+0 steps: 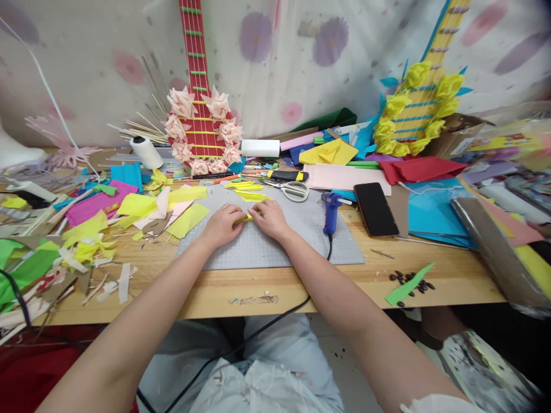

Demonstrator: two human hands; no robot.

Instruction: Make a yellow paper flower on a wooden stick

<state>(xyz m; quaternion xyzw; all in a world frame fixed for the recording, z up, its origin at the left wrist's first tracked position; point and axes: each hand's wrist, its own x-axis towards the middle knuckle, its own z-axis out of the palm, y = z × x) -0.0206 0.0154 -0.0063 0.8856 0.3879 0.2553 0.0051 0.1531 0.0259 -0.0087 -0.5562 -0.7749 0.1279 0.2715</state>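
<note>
Over the grey cutting mat [275,252], my left hand [224,224] and my right hand [271,218] meet with fingers closed on a small strip of yellow paper [247,218]. Its shape is mostly hidden by the fingers. Just beyond the fingertips lie several cut yellow paper pieces [245,186]. Scissors [293,190] with pale handles rest behind my right hand. To the right on the mat stands a blue glue gun [331,213], its black cord running down over the table edge.
A red paper guitar [202,132] with pink flowers and a yellow one [415,109] with yellow flowers lean at the back. Paper scraps [90,238] cover the left. A phone [376,209], blue sheets [437,209], a wrapped brown block [499,246] and dark seeds [424,285] lie right.
</note>
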